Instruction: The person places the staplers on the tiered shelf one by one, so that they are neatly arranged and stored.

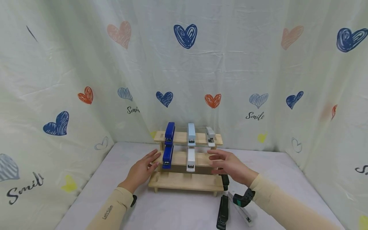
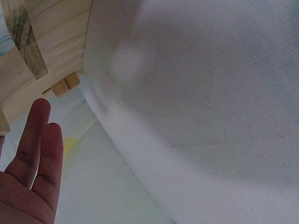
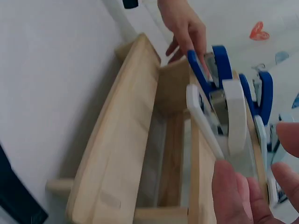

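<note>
A three-tier wooden rack (image 1: pixel 185 182) stands on the table with my hands at either end of its middle shelf. My left hand (image 1: pixel 141 171) has its fingers extended at the left end, beside a blue stapler (image 1: pixel 168 157). At the right end is my right hand (image 1: pixel 231 166), fingers loosely bent and spread, nothing gripped. A white stapler (image 1: pixel 191 159) sits mid-shelf; the right wrist view shows the fingers close to this white stapler (image 3: pixel 236 116). On the top shelf are another blue stapler (image 1: pixel 170 131), a light blue stapler (image 1: pixel 191 133) and a grey-white stapler (image 1: pixel 210 135).
A black stapler (image 1: pixel 222 212) lies on the table (image 1: pixel 172 214) in front of the rack's right side, beside a pale, clear-looking stapler (image 1: pixel 244 214). Another black one (image 1: pixel 225 182) is partly hidden beneath my right hand. A heart-printed curtain (image 1: pixel 235 70) hangs behind.
</note>
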